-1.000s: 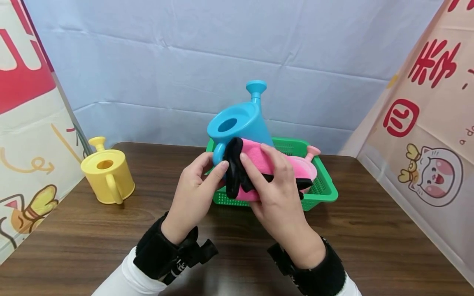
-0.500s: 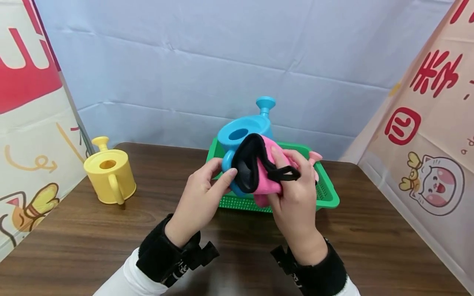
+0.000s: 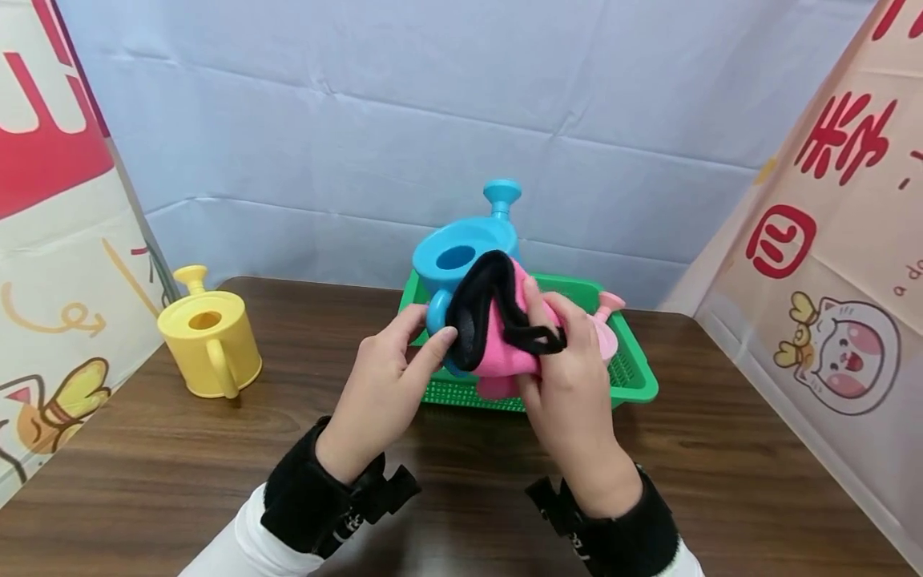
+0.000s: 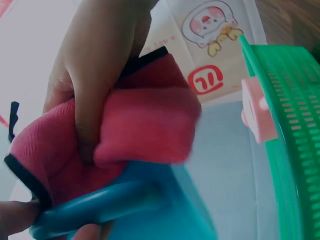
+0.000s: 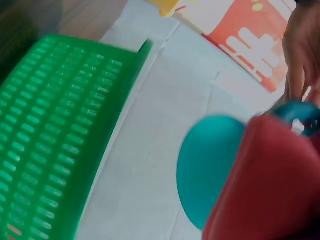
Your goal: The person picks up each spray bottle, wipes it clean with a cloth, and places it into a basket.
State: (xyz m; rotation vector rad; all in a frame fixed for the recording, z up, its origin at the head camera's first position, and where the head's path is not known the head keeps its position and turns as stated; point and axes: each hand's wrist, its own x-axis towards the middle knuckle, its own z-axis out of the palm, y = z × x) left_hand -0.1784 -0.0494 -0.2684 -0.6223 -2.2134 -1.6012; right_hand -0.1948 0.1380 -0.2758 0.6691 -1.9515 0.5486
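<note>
My left hand point(image 3: 382, 377) holds the handle of a blue watering can point(image 3: 479, 230), thumb on the black edge of a pink cloth point(image 3: 497, 353). This soft piece, with black trim and a black loop, is folded over; its exact kind cannot be told. My right hand point(image 3: 577, 393) grips the cloth from the right, fingers pressed into its folds. In the left wrist view, the right hand point(image 4: 100, 55) digs into the cloth point(image 4: 147, 125) beside the blue handle point(image 4: 100, 205). In the right wrist view, the cloth point(image 5: 270, 185) partly hides the blue can point(image 5: 207, 167).
Behind the hands, a green basket point(image 3: 638, 385) stands on the brown table point(image 3: 447, 497) with a pink watering can point(image 3: 604, 336) in it. Far left is a yellow watering can point(image 3: 216, 344). Printed sheets point(image 3: 808, 344) and a pale cloth backdrop point(image 3: 360, 144) enclose the table.
My right hand has bunched and turned the pink cloth, so its black-lined edge now faces left and the loop stands out. The left hand stays at the blue can's handle.
</note>
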